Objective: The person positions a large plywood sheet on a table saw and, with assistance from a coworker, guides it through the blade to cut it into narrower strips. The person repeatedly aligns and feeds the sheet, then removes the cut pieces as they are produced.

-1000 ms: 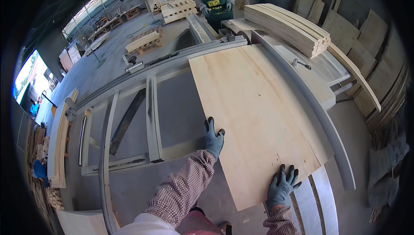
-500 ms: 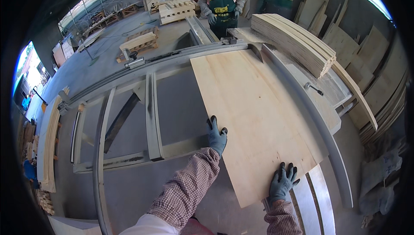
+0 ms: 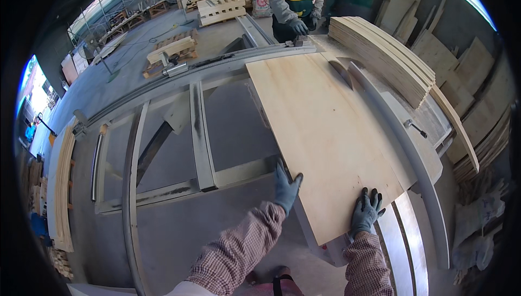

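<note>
A large pale plywood sheet (image 3: 325,127) lies flat on the saw table, its far end beside a round saw blade (image 3: 341,73). At the sheet's left edge is my left hand (image 3: 287,189), in a grey-blue glove with dark fingertips. Its thumb rests on top while the fingers run along the edge and are partly hidden. My right hand (image 3: 366,212) lies flat near the sheet's close end, fingers spread on the wood. A long grey rip fence (image 3: 399,146) runs along the right side of the sheet.
Across the table stands a person (image 3: 298,5) in an apron and gloves, hands near the far edge. A stack of plywood strips (image 3: 382,54) sits beyond the fence. To the left extends a metal sliding frame (image 3: 203,138). Boards (image 3: 434,51) lean along the right wall.
The plywood sheet has slid away from me past the saw blade, which shows more now. Both my hands have moved along with it. The other person's hands have come to the table's far edge.
</note>
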The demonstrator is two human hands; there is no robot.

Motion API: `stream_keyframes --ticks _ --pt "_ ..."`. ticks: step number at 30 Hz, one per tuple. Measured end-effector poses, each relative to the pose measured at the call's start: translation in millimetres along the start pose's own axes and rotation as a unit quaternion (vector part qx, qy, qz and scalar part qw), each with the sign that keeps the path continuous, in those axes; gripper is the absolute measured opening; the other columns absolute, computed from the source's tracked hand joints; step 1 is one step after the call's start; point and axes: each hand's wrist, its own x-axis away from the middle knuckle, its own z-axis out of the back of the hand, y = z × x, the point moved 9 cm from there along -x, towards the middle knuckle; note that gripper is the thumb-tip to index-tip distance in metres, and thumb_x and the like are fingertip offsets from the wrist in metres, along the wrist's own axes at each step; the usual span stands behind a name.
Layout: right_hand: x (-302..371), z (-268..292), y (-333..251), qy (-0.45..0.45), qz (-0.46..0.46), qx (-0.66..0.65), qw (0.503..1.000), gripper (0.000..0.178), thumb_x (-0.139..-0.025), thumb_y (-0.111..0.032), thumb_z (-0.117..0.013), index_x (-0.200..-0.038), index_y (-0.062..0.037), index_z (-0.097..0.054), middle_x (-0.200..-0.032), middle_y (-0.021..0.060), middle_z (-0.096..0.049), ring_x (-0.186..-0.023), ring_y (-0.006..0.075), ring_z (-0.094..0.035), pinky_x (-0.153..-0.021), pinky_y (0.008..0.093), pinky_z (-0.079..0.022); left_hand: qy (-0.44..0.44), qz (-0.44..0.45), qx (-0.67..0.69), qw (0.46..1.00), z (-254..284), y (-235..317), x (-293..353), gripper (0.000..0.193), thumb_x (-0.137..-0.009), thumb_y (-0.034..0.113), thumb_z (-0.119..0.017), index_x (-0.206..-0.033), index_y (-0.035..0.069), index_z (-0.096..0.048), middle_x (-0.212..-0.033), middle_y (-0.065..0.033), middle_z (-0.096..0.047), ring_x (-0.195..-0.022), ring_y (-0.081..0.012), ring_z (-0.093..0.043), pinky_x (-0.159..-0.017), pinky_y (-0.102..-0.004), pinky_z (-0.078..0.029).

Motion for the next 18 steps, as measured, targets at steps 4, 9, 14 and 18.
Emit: stream_keyframes --ticks 4,9,14,18 --pt "-1.6 1.1 5.4 0.009 -0.001 0.003 1.000 0.043 -0.084 -0.026 -0.052 -0.127 -0.0292 -0.050 -0.142 0.0026 -0.033 -0.134 0.0239 -0.023 -0.105 0.0589 -0.008 -0.073 0.309 0.319 0.893 -58.1 -25.1 158.2 0.067 -0.079 0.022 -0.070 -0.130 -0.002 -0.033 -0.126 -0.0164 -0.044 -0.121 -0.0258 -0.040 -0.097 -0.0392 -0.039" --pt "-0.7 -0.6 6.6 0.004 -0.011 -0.010 1.000 0.044 -0.083 -0.026 -0.053 -0.126 -0.0309 -0.050 -0.141 0.0021 -0.035 -0.133 0.0239 -0.024 -0.104 0.0593 -0.008 -0.056 0.500 0.342 0.793 -85.4 -10.9 214.4 0.038 -0.083 0.019 -0.066 -0.115 0.009 -0.049 -0.113 -0.0070 -0.054 -0.102 -0.0225 -0.053 -0.086 -0.0398 -0.049" --pt "-2.1 -4.0 7.8 0.015 0.004 -0.015 1.000 0.041 -0.084 -0.031 -0.052 -0.125 -0.0330 -0.051 -0.141 0.0007 -0.034 -0.134 0.0224 -0.021 -0.105 0.0595 -0.005 -0.050 0.511 0.492 0.703 -104.8 -11.5 217.2 0.033 -0.087 0.017 -0.059 -0.116 0.006 -0.047 -0.112 -0.0118 -0.054 -0.102 -0.0260 -0.055 -0.088 -0.0409 -0.052" --pt "4.2 -2.2 13.0 0.007 -0.002 -0.016 1.000 0.041 -0.085 -0.034 -0.052 -0.126 -0.0323 -0.050 -0.142 0.0004 -0.032 -0.135 0.0227 -0.020 -0.105 0.0589 -0.003 -0.033 0.522 0.478 0.706 -101.5 -7.7 221.3 0.035 -0.086 0.017 -0.060 -0.117 0.007 -0.046 -0.112 -0.0131 -0.053 -0.101 -0.0294 -0.056 -0.088 -0.0410 -0.052"
